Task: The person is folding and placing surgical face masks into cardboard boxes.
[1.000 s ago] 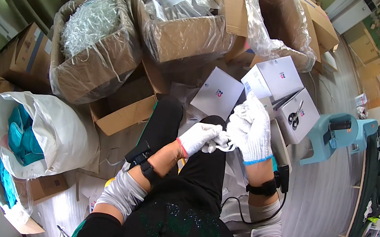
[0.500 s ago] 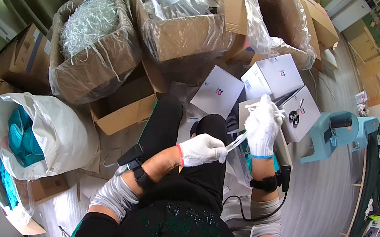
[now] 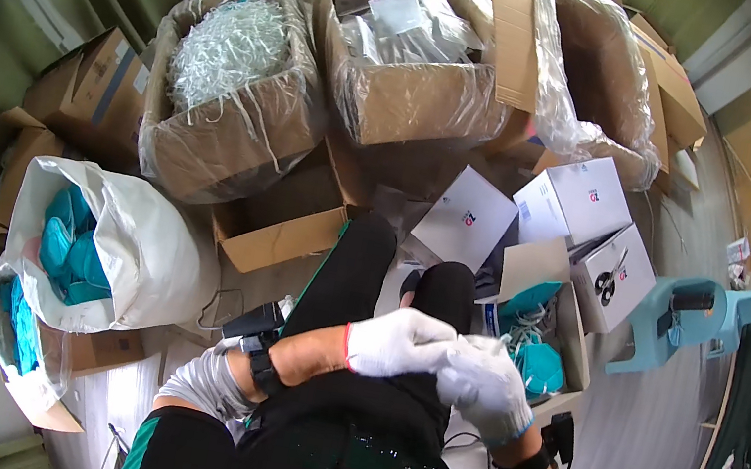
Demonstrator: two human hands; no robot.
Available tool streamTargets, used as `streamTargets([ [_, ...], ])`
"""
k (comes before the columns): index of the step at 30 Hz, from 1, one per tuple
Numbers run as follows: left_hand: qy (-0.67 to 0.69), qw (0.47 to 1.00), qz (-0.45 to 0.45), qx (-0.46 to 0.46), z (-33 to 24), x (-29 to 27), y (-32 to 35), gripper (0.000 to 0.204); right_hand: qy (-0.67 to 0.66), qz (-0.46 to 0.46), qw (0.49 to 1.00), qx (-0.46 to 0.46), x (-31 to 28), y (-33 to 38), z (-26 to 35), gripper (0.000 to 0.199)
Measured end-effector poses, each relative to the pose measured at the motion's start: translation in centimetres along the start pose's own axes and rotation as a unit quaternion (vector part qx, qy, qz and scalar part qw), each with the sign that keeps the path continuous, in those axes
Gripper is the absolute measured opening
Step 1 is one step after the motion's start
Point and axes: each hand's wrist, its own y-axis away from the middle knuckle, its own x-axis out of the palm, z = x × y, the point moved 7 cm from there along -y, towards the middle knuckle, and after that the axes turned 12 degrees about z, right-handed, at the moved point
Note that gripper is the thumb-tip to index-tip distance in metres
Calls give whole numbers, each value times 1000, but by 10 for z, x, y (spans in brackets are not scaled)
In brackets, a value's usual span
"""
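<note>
Both hands wear white knit gloves and meet over my lap. My left hand (image 3: 402, 342) is closed, its fingertips pressed against my right hand (image 3: 487, 387). The right fingers are curled inward, and whatever either hand holds is hidden between them. Just beyond the right hand stands an open white box (image 3: 579, 359) with teal cup-shaped masks (image 3: 537, 368) and their white straps inside. A pair of scissors with black handles (image 3: 605, 287) lies on one of the closed white boxes (image 3: 629, 269).
Large plastic-lined cartons hold white straps (image 3: 232, 49) and clear packets (image 3: 407, 29); another lined carton (image 3: 592, 62) stands to their right. A white sack (image 3: 159, 267) of teal masks sits at left. A pale blue plastic stool (image 3: 660, 330) stands at right.
Both hands have drawn closer to my body and come together. The white strap stretched between them earlier no longer shows. My view has shifted, uncovering the masks in the open box.
</note>
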Motion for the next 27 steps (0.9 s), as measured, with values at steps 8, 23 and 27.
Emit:
streamTargets([
  [8,-60,994,90,32,-28,32,42,24,-298,146,917,219,-5,36,30,16],
  [23,403,824,-377,-130,131,-142,159,16,-432,-374,800,184,-134,161,-32,38],
  [27,489,741,-461,15,185,-265,163,21,-712,-268,602,242,-46,111,-69,32],
])
